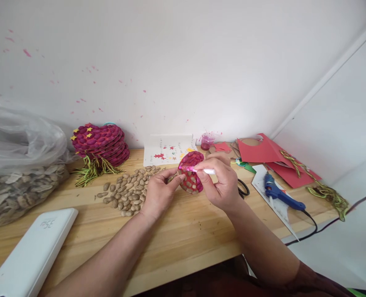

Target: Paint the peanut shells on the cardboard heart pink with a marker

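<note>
My left hand pinches the left edge of a round disc covered in peanut shells. Magenta paint coats much of the disc, while shells on its lower part show red ground and bare tan. In my right hand is a paintbrush with a white handle and pink-stained front, its tip against the disc's face near my left fingertips. Loose peanut shells lie spread on the table beside my left hand. Behind the disc stands a small clear cup with magenta paint in it.
At left are a stack of painted discs with stars and yarn tassels, a plastic bag of peanut shells and a white power bank. At right lie a blue glue gun with its cord, red paper and yarn. A paper sheet with paper stars sits by the wall.
</note>
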`<state>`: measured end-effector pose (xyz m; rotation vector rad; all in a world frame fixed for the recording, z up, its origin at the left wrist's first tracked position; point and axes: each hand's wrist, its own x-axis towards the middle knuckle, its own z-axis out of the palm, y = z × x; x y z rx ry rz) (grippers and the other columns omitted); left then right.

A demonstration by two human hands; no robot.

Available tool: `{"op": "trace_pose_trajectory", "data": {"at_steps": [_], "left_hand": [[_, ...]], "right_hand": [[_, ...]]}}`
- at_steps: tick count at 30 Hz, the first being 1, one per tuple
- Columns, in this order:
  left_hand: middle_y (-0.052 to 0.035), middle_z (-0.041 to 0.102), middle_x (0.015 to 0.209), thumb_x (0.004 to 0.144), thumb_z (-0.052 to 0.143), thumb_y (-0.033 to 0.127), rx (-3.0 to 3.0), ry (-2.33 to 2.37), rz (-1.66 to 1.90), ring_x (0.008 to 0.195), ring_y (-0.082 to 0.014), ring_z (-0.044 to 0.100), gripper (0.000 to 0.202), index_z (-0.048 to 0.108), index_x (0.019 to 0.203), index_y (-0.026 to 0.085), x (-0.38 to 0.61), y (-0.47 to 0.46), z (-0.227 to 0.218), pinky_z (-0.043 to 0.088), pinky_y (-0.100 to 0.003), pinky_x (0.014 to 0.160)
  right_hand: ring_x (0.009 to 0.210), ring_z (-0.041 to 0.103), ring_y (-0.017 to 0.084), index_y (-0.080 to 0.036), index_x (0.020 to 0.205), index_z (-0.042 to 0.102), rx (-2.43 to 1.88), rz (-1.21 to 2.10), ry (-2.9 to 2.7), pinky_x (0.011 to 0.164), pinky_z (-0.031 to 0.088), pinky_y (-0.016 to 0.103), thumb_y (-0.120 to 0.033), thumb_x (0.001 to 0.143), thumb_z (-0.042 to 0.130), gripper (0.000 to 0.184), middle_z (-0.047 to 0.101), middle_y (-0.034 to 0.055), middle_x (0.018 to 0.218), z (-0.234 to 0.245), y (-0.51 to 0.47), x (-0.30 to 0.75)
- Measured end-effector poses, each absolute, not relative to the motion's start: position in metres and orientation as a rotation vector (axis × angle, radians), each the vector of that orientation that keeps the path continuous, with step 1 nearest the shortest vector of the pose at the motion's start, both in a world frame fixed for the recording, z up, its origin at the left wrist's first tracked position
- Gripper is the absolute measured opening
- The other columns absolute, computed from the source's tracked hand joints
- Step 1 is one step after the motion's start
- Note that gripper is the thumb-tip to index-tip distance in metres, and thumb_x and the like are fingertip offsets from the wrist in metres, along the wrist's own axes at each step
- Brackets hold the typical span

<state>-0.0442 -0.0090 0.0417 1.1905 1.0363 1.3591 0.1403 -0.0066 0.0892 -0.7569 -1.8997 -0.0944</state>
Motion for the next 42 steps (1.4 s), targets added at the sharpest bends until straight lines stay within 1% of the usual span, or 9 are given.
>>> {"op": "trace_pose_trajectory", "data": {"at_steps": [4,12,17,24,29,42], "left_hand": [[-0.0076,0.084,0.103,0.073,0.087,0.048,1.196,1.05,1.361,0.091,-0.0246,0.074,0.04,0.085,0.099,0.019,-0.044,-0.0087,0.0412,0.056,-0.035,0.089],[-0.007,0.084,0.105,0.075,0.086,0.045,1.222,1.057,1.366,0.094,-0.0246,0.075,0.036,0.085,0.1,0.019,-0.0442,-0.0086,0.0406,0.056,-0.035,0.09],[-0.0067,0.084,0.104,0.077,0.083,0.043,1.249,1.088,1.362,0.095,-0.0249,0.074,0.032,0.085,0.099,0.019,-0.0448,-0.0082,0.0393,0.055,-0.035,0.092],[-0.0075,0.083,0.106,0.076,0.084,0.045,1.241,1.082,1.359,0.095,-0.0259,0.074,0.036,0.085,0.101,0.019,-0.0448,-0.0082,0.0399,0.055,-0.038,0.093],[-0.0076,0.083,0.105,0.076,0.085,0.045,1.232,1.082,1.365,0.095,-0.0254,0.075,0.035,0.085,0.099,0.019,-0.0447,-0.0072,0.0376,0.055,-0.037,0.092],[-0.0081,0.083,0.105,0.076,0.086,0.046,1.2,1.072,1.352,0.094,-0.0243,0.074,0.037,0.084,0.1,0.018,-0.0445,-0.0082,0.0391,0.055,-0.035,0.091]], "right_hand": [[0.091,0.064,0.021,-0.024,0.098,0.069,-0.801,-0.116,-1.852,0.087,0.048,0.041,-0.019,0.096,0.063,0.009,0.075,0.0022,0.087,0.0888,-0.006,0.141],[0.092,0.065,0.022,-0.024,0.097,0.07,-0.8,-0.105,-1.884,0.086,0.049,0.042,-0.021,0.097,0.061,0.009,0.075,0.0027,0.086,0.0896,-0.0067,0.1403],[0.09,0.065,0.021,-0.024,0.097,0.07,-0.815,-0.088,-1.829,0.086,0.048,0.041,-0.02,0.096,0.063,0.008,0.075,0.0022,0.087,0.0895,-0.0055,0.1414],[0.091,0.065,0.021,-0.024,0.097,0.069,-0.808,-0.067,-1.863,0.086,0.048,0.04,-0.02,0.096,0.062,0.008,0.074,0.0021,0.087,0.0904,-0.0063,0.141],[0.089,0.064,0.02,-0.023,0.097,0.07,-0.812,-0.064,-1.811,0.085,0.049,0.038,-0.019,0.096,0.062,0.008,0.074,0.002,0.087,0.0893,-0.0054,0.1418],[0.089,0.065,0.021,-0.023,0.097,0.07,-0.802,-0.062,-1.86,0.084,0.05,0.04,-0.021,0.097,0.062,0.008,0.074,0.0027,0.086,0.0884,-0.0054,0.1408]]}}
